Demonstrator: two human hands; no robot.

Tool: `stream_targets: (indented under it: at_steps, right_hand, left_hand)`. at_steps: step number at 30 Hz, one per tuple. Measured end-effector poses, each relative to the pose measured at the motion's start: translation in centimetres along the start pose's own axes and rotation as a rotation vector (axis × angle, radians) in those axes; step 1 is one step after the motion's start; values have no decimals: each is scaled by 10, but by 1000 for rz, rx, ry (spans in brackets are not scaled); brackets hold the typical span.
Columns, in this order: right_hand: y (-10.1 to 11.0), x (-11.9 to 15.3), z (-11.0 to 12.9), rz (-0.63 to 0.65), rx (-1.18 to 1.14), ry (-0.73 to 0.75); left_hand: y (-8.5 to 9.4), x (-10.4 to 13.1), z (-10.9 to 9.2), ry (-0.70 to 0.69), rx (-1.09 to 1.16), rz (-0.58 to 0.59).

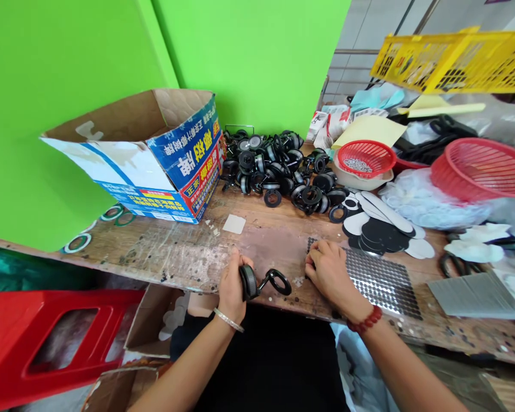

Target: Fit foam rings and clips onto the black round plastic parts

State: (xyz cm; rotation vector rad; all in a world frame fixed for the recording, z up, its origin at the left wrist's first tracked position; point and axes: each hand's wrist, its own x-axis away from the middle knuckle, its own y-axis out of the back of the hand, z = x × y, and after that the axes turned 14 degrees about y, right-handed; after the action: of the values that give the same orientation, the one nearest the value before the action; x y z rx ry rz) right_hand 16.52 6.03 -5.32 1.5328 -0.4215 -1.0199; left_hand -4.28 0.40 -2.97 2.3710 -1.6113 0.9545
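Observation:
Near the table's front edge, my left hand (232, 286) is closed round a black round part (249, 281) with a ribbed rim; a short arm with a black ring (280, 282) sticks out of it to the right. My right hand (328, 269) rests at the left edge of a sheet of small dark, shiny dots (381, 280), its fingers curled together. Whatever its fingertips hold, if anything, is too small to make out. Small clear bits (299, 281) lie between the hands. Behind them is a heap of similar black ringed parts (278, 166).
A cardboard box (154, 154) stands at the back left, with tape rolls (78, 243) beside it. Black and white cutouts (381, 234), a red basket (366, 157) and a larger one (484, 169) are on the right. A white square (234, 224) lies mid-table.

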Motion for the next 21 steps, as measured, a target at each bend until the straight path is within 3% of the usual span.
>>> stream_targets:
  at_steps: [5,11,16,21]
  right_hand:
    - [2,2,5,-13,67,55]
    - [27,-4,37,-307,-307,112]
    - [37,-14,64,-269,-430,242]
    - [36,-16,67,-195,-360,309]
  left_hand:
    - [0,1,-2,-11,17,-23]
    - [-2,7,-5,-80,-74,-30]
    - [-4,10,-4,-82,-81,-8]
    - [-3,12,-3,-83,-115,11]
